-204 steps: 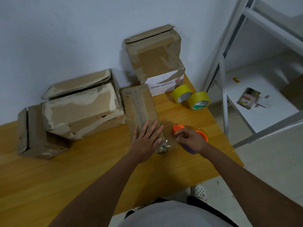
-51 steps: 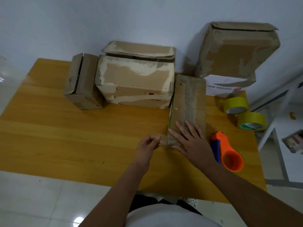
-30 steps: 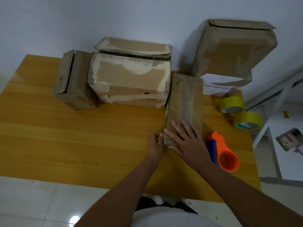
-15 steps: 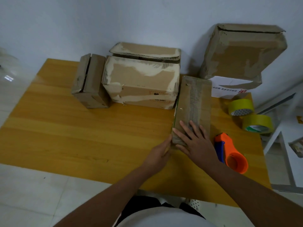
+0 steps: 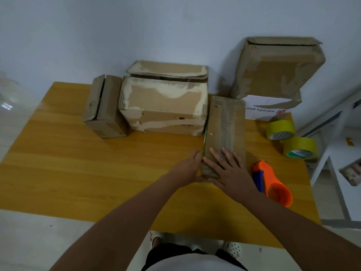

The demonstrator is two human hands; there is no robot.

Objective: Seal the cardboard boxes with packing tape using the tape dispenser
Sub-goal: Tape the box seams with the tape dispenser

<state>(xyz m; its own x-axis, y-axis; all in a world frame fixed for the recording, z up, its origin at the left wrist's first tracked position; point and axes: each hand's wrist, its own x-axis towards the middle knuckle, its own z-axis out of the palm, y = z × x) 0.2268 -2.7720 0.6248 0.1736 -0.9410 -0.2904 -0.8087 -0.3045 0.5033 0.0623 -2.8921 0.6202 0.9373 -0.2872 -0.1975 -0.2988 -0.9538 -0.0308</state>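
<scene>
Box point(image 5: 168, 112), label reading "UN 3481"

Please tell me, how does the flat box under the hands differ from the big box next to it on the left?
The flat box is long, narrow and low; the big box is wider and much taller. The flat box is closed, with tape running along its top; the big box has a flap standing loose at the back. The right hand lies flat on the flat box and the left hand presses its near corner; nobody touches the big box. Both are worn brown cardboard on the table.
</scene>
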